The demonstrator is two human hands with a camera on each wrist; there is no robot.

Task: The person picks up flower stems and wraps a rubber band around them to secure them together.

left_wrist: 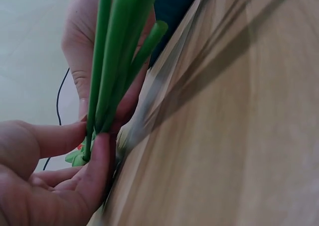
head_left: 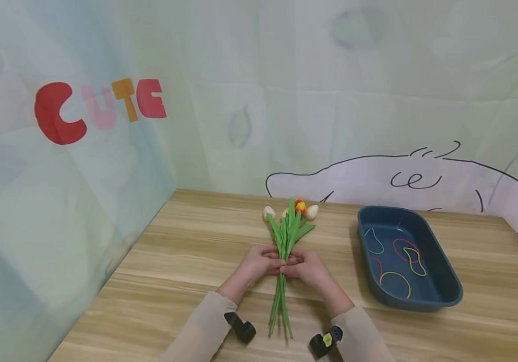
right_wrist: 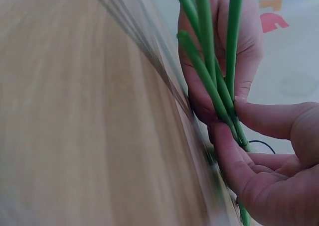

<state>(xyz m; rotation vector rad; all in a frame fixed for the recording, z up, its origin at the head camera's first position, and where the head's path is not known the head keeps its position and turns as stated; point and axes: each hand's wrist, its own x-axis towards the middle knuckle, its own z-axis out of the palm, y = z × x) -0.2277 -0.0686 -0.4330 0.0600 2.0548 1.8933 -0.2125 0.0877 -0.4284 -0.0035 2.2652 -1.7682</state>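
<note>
Where hands (head_left: 286, 265) meet, tulip stems (head_left: 280, 296) between.

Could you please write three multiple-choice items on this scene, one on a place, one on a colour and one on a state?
1. Where does the dark blue tray stand?
A. to the right of the flowers
B. to the left of the flowers
C. under the flowers

2. What colour are the stems of the artificial flowers?
A. brown
B. green
C. white

3. What are the hands doing?
A. both lie flat on the table
B. both are in the tray
C. both pinch the stems

Answers:
1. A: in the head view the tray sits on the wooden table to the right of the bunch, with coloured rubber bands inside.
2. B: the stems show green in all three views.
3. C: the left hand and right hand meet at the stems, fingers and thumbs closed on them.
</note>
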